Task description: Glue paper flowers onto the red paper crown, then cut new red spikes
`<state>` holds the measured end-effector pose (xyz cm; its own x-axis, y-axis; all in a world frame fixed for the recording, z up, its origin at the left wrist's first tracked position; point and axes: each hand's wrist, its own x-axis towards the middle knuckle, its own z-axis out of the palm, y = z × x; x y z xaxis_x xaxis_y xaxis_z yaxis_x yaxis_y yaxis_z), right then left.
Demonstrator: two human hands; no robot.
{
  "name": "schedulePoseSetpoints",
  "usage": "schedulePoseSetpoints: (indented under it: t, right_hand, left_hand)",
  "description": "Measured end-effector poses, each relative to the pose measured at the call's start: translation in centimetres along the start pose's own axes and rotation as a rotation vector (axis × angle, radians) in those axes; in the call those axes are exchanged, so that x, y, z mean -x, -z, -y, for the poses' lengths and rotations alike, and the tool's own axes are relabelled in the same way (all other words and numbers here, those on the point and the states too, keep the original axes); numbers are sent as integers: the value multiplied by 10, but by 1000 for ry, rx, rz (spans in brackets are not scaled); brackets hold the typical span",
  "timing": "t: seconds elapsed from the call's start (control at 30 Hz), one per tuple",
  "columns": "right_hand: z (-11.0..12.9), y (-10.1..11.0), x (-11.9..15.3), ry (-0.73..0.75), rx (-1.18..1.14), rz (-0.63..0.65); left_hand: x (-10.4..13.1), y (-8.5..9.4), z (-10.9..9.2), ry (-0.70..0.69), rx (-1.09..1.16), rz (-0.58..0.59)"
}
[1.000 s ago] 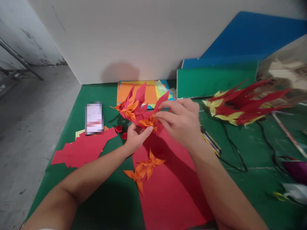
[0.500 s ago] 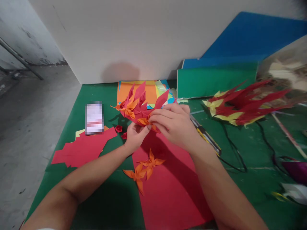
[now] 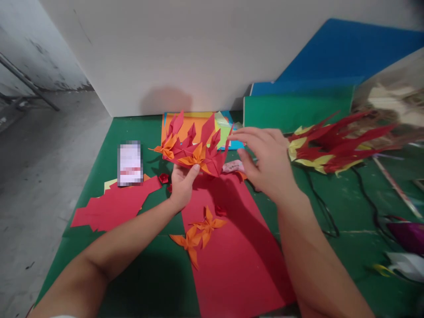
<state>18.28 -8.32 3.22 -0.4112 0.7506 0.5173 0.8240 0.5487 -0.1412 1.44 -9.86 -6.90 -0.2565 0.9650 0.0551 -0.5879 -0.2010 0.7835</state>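
My left hand (image 3: 184, 183) grips the lower edge of a red paper crown (image 3: 207, 152) with pointed tips, its thumb on the front. Orange folded-paper flowers (image 3: 196, 160) sit along the crown's front. Just right of the crown is my right hand (image 3: 265, 161), fingers apart and holding nothing. Below the crown a large red paper sheet (image 3: 245, 251) lies on the table, with loose orange paper flowers (image 3: 198, 232) on its left edge. A small pinkish wrapped piece (image 3: 233, 166) shows between the crown and my right hand.
To the left lie a phone (image 3: 130, 163) and red paper offcuts (image 3: 115, 204). Coloured sheets (image 3: 188, 123) are stacked behind the crown. On the right stands a red and yellow paper crown (image 3: 331, 150), with a black cord (image 3: 319, 203) nearby. A white board (image 3: 185, 53) rises at the back.
My right hand has let go of the crown's front and moved right, its fingers opening. The crown has turned slightly in my left hand, uncovering the orange flower near its middle.
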Motion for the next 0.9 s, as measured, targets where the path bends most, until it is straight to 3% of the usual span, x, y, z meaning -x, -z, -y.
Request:
schedulePoseSetpoints:
  t: [0.2,0.3,0.4,0.57,0.63,0.77,0.83,0.9]
  right_hand:
    - [-5,-14,4,0,130,145]
    - [-7,-15,4,-3,147,113]
    - [-6,-12,3,1,188,49]
    - [9,-10,3,-2,228,-65]
    - [14,-11,2,-24,213,-99]
    - [7,-9,1,-135,153,-135]
    - [-7,-8,4,-219,127,-66]
    - [-22,-8,9,-326,146,96]
  left_hand:
    - [0,0,1,-33,-22,-4]
    - [-1,2,2,-67,-32,32]
    - [0,3,3,-79,-99,141]
    - [5,1,2,2,-206,266]
    - [5,-1,1,4,-221,232]
    - [2,-2,-2,-20,-198,46]
    - [-1,-3,-3,7,-144,-5]
    - [-3,-3,-3,28,-90,-34]
